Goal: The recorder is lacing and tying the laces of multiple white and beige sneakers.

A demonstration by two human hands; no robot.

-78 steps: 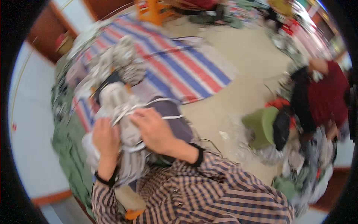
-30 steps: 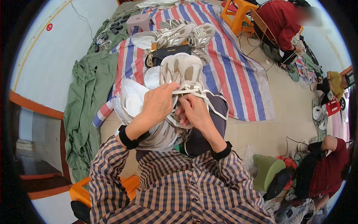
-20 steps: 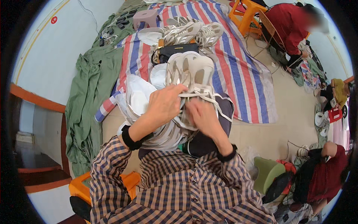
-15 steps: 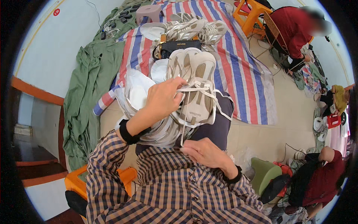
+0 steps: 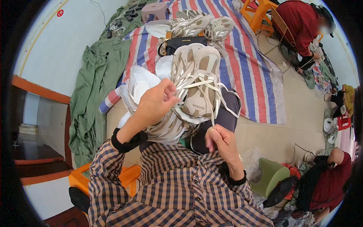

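Right hand point(image 5: 223, 143) is low, near the checked shirt point(image 5: 166, 193), grip clenched on a cream shoelace point(image 5: 213, 122): the strand runs straight down to it from the crossed lacing. Left hand point(image 5: 154, 101) is up at the left edge of the beige sneaker upper point(image 5: 199, 104), fingers bent; can't tell whether its grip has a lace strand, fingertips too small to read. The upper sits over the dark trouser leg point(image 5: 230, 111), toe end pointing away from the wearer. A second upper point(image 5: 181, 62) lies touching its left side; a heap of pale uppers point(image 5: 164, 130) is under the left forearm, white curved pieces point(image 5: 140, 80) just beyond. Past the toes: black pouch point(image 5: 185, 44), then laced sneakers point(image 5: 219, 28) on the striped sheet point(image 5: 247, 72). Green cloth point(image 5: 90, 98) along the left, orange stool point(image 5: 129, 177) lower left, green stool point(image 5: 270, 176) lower right. Co-worker in dark red point(image 5: 297, 20) is upper right, another person point(image 5: 334, 181) lower right.
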